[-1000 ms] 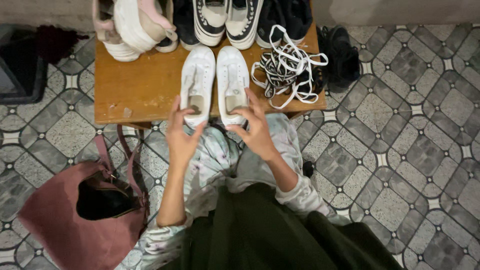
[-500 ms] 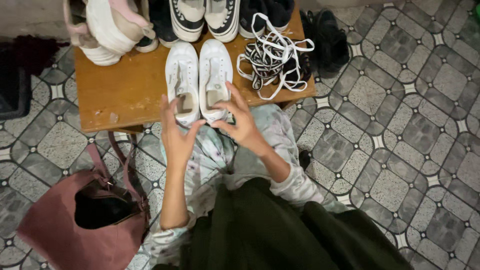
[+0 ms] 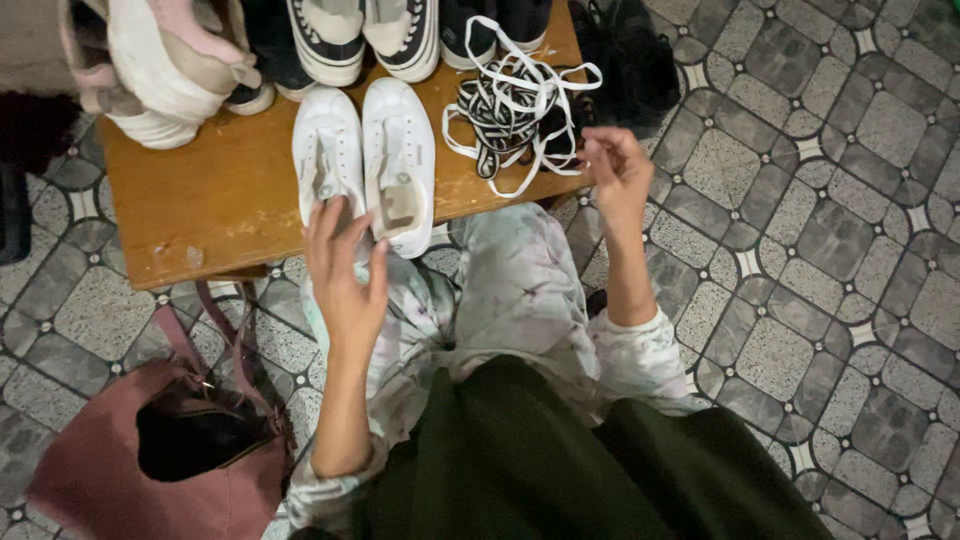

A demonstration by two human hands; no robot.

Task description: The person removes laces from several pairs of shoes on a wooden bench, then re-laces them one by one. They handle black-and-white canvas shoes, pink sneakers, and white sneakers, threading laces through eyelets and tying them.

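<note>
Two white laceless sneakers [image 3: 365, 160] lie side by side on a low wooden table [image 3: 210, 205], toes pointing away from me. My left hand [image 3: 342, 270] rests on the heel of the left sneaker, fingers spread. My right hand [image 3: 612, 170] is out at the table's right edge, fingers curled at the end of a tangled pile of white and black-and-white striped shoelaces [image 3: 510, 110]. Whether it pinches a lace I cannot tell.
More shoes stand along the table's back: a pink-and-cream pair [image 3: 160, 60] at left, black-and-white sneakers [image 3: 365, 35] in the middle, dark shoes [image 3: 630, 50] at right. An open pink bag [image 3: 160, 450] sits on the patterned tile floor to my left.
My right hand has left the right sneaker and moved right to the shoelace pile. My left hand stays at the left sneaker. The camera view has shifted closer.
</note>
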